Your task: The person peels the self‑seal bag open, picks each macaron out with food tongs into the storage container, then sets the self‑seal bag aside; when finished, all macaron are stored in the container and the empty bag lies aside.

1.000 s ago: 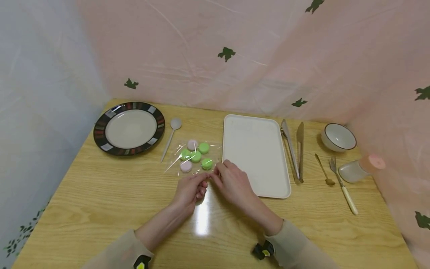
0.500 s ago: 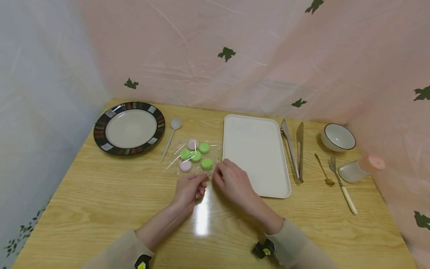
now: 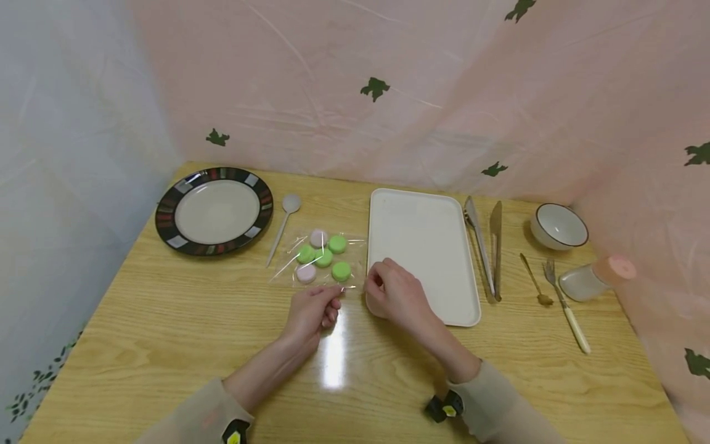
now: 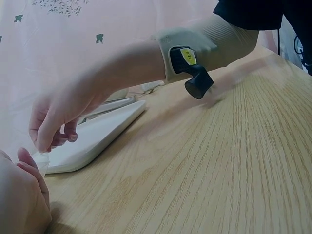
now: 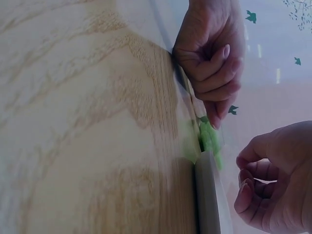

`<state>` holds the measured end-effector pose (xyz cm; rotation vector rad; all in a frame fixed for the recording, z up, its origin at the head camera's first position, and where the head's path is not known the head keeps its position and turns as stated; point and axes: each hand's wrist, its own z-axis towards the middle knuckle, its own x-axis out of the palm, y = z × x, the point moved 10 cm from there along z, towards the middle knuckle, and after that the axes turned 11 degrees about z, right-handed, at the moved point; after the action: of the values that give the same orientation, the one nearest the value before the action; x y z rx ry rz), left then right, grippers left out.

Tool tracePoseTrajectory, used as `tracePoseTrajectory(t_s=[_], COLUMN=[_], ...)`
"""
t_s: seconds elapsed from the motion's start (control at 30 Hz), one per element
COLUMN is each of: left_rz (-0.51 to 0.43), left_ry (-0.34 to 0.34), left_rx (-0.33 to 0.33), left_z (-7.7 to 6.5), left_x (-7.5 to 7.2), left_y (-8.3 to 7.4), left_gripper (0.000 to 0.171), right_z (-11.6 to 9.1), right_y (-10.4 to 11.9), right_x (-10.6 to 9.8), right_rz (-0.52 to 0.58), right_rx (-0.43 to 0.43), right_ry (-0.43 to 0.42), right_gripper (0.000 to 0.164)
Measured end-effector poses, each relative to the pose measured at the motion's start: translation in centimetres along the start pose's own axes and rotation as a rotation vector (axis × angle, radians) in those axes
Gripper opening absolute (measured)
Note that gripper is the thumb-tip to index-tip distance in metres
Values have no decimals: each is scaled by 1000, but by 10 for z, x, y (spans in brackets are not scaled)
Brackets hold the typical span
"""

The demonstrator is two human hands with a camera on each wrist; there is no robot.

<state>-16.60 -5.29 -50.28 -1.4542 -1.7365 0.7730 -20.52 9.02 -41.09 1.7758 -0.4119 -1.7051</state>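
Observation:
Several green macarons [image 3: 323, 258] and two pale pink ones [image 3: 306, 273] lie on the table inside a clear plastic bag [image 3: 356, 254]. My left hand [image 3: 312, 313] pinches the bag's near edge between thumb and forefinger, its other fingers curled. By the bag's near right corner, my right hand [image 3: 398, 295] has its fingers curled, with thumb and forefinger together over the near left part of the white tray [image 3: 424, 246]. The left wrist view shows thin clear film just below the right hand's [image 4: 56, 124] fingertips. Any film within that pinch is too faint to see clearly.
A dark-rimmed plate [image 3: 216, 211] and a pale spoon [image 3: 285, 222] lie left of the bag. Right of the tray are tongs [image 3: 479, 243], a knife [image 3: 496, 246], a small bowl [image 3: 559, 227], a small spoon [image 3: 535, 280], a fork [image 3: 566, 305] and a tipped jar [image 3: 596, 277].
My right hand has moved rightward, away from my left fingertips along the bag's near edge. My left hand keeps its pinch nearly in place. The macarons have barely shifted.

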Motion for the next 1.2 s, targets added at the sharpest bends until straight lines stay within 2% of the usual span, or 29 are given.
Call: tracePoseTrajectory(t_s=[0.23, 0.37, 0.5, 0.63, 0.77, 1.03, 1.2], left_rz=[-19, -17, -13, -2, 20, 58, 65], left_ry=[0, 7, 1, -3, -7, -4, -7], left_rx=[4, 18, 26, 22, 17, 35, 36], left_z=[0, 0, 0, 0, 0, -2, 0], left_x=[1, 3, 2, 3, 3, 3, 1], left_y=[0, -1, -1, -1, -2, -6, -5], left_gripper=[17, 18, 20, 22, 22, 21, 23], right_z=[1, 4, 7, 10, 10, 10, 10], right_y=[2, 6, 9, 14, 16, 9, 0], right_x=[-1, 3, 9, 9, 8, 6, 0], right_rz=[17, 16, -73, -142, -140, -60, 16], right_rx=[-18, 12, 31, 1, -8, 9, 13], right_ry=[-12, 7, 28, 14, 13, 14, -19], right_gripper=[12, 27, 39, 26, 13, 14, 13])
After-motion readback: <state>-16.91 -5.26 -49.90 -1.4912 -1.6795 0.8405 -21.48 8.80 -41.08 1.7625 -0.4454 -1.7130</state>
